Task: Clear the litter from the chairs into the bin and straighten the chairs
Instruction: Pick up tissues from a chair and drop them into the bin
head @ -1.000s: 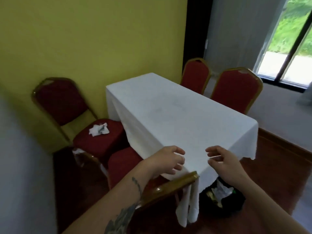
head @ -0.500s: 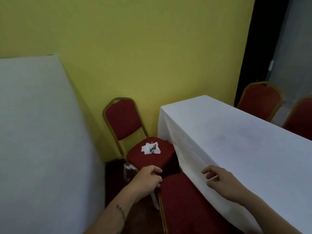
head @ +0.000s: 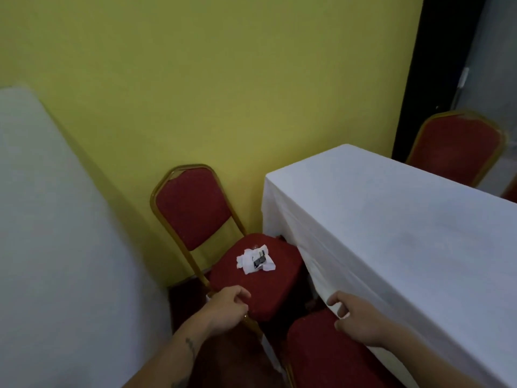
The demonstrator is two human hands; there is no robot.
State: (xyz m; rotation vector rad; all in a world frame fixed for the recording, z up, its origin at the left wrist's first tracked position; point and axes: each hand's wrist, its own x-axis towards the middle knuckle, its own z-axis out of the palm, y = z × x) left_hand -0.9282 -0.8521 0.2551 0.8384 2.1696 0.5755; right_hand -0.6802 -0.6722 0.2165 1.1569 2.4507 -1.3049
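Note:
A red chair with a gold frame (head: 193, 211) stands askew in the corner by the yellow wall. On its seat lies crumpled white paper with a dark scrap (head: 256, 261). My left hand (head: 228, 308) reaches over the seat's near corner, fingers curled and holding nothing. My right hand (head: 354, 315) hovers empty with fingers apart, over a second red chair seat (head: 319, 357) at the tablecloth's edge. The bin is out of view.
A table under a white cloth (head: 391, 233) fills the right side, its cloth hanging over the corner chair's far edge. Another red chair (head: 457, 147) stands behind the table. A white cloth-covered surface (head: 56, 247) lies on the left, leaving a narrow gap of dark wood floor.
My view has swung left from the table end and bin to the corner chair and drawn nearer. Both hands have moved forward toward that chair, still empty.

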